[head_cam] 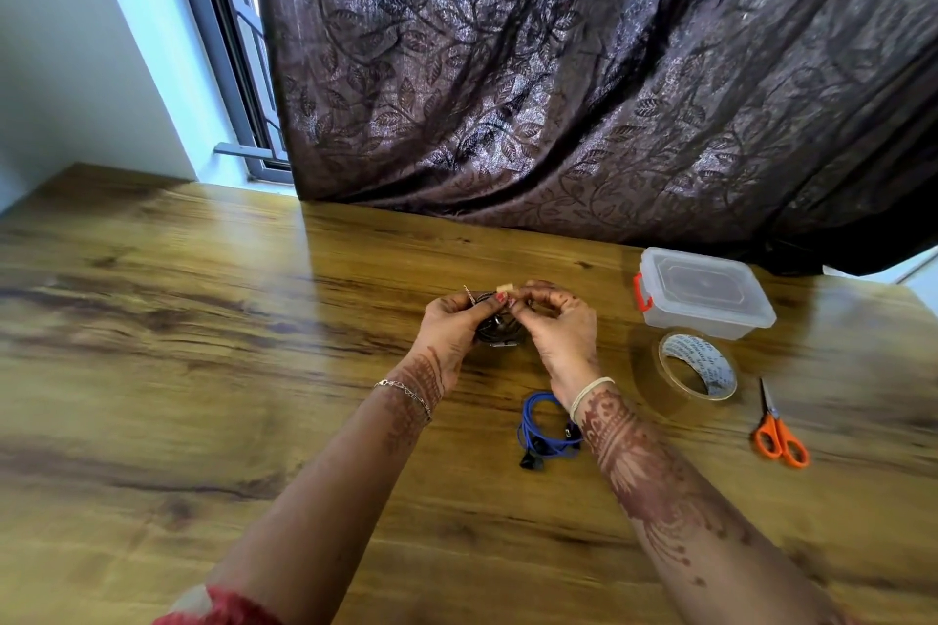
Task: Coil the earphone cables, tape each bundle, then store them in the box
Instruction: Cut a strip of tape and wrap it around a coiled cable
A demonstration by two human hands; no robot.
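Both hands, left (451, 320) and right (556, 320), pinch a dark cable coil (497, 332) between them, mostly hidden; blue earphones (540, 426) at six o'clock.

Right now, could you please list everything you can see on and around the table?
black earphone bundle: one, dark, held in both hands, mid-table
tape piece: one, tan, at the fingertips above the bundle
blue earphone bundle: one, blue, on the table beside the right wrist
box: one, clear with a red latch, lid on, far right
tape roll: one, clear brown, in front of the box
scissors: one, orange handles, right of the roll
table: one, wood
curtain: one, brown, behind
hands: left hand, right hand, both gripping the black bundle
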